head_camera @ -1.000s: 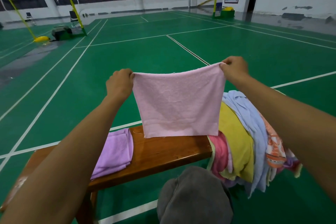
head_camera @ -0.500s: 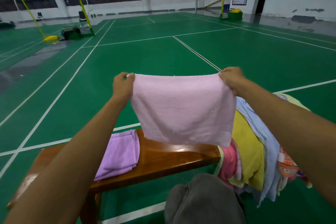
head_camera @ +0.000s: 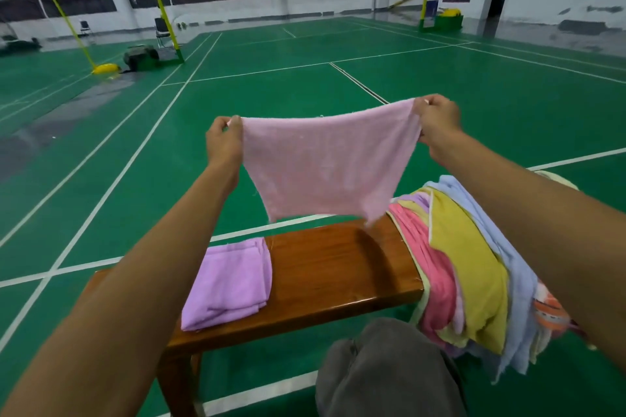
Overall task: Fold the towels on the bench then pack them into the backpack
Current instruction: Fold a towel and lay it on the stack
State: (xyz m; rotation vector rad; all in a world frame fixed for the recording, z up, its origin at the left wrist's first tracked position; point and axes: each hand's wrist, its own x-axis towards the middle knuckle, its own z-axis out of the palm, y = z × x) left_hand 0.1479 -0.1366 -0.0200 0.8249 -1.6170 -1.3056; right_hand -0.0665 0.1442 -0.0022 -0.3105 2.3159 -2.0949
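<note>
I hold a light pink towel (head_camera: 327,166) spread in the air above the wooden bench (head_camera: 325,271). My left hand (head_camera: 223,142) pinches its upper left corner and my right hand (head_camera: 437,122) pinches its upper right corner. The towel's lower edge swings forward, clear of the bench top. A folded lilac towel (head_camera: 230,284) lies on the left part of the bench. A heap of unfolded towels (head_camera: 474,267), pink, yellow, pale blue and orange, drapes over the bench's right end. No backpack shows in this view.
My knee in grey trousers (head_camera: 386,372) is in front of the bench. Green court floor with white lines stretches all around. Yellow net posts (head_camera: 72,32) and a dark bag (head_camera: 140,57) stand far off at the back left.
Both hands have stayed on the towel's corners while its lower edge swung up and forward off the bench. The camera has tilted down, showing more of the bench.
</note>
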